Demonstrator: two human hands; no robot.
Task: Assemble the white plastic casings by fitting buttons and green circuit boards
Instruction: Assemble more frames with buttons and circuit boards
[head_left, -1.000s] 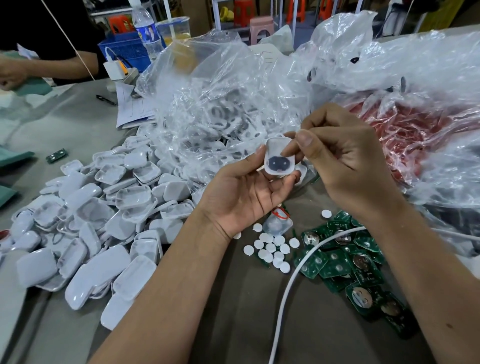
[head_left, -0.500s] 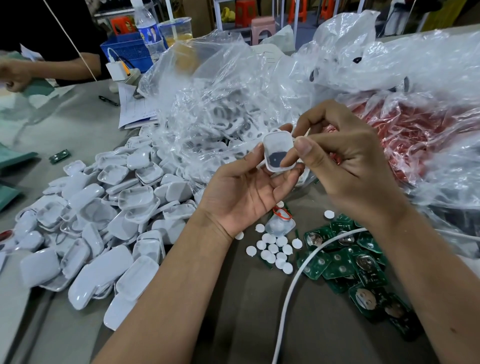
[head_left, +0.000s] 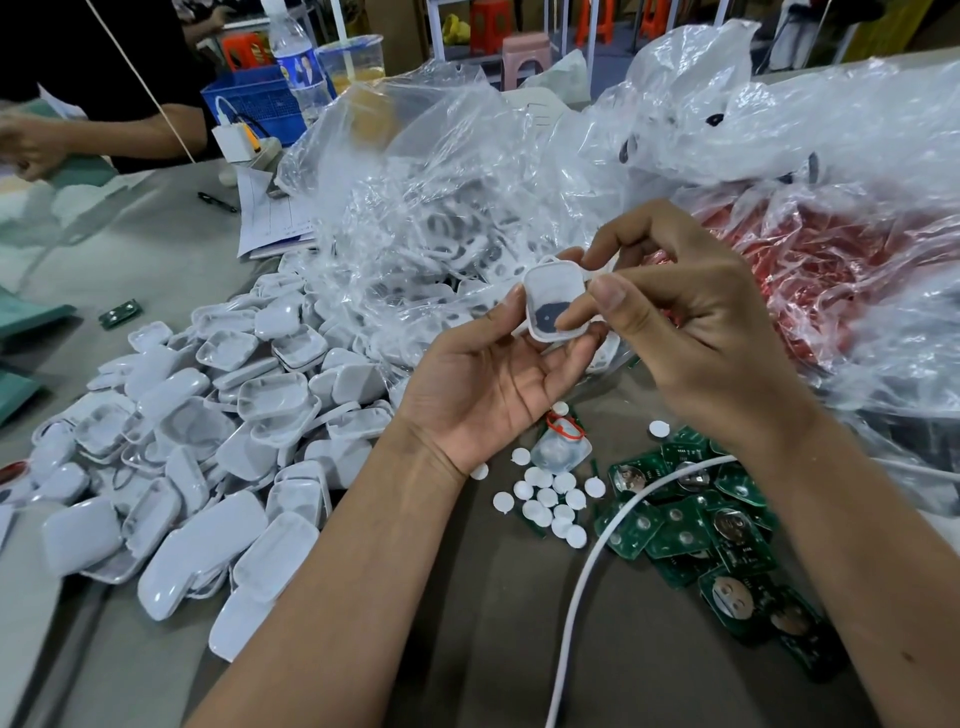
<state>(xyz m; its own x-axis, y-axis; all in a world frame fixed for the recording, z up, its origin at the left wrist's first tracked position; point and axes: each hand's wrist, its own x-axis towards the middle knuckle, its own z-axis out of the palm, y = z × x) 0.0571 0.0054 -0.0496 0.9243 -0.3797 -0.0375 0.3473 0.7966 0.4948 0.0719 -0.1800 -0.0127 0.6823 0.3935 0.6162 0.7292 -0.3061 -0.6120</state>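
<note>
Grey table (head_left: 467, 623), casing (head_left: 553, 304) between hands

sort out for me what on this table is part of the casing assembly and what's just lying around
Part of the job:
held casing, gripped by left hand and right hand
casing pile
white buttons
green circuit boards

Just lying about:
water bottle
blue basket
pen
paper sheets

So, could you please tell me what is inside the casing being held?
Inside the white casing sits a dark rounded patch. The right hand's thumb covers its right edge, so anything there is hidden.
</note>
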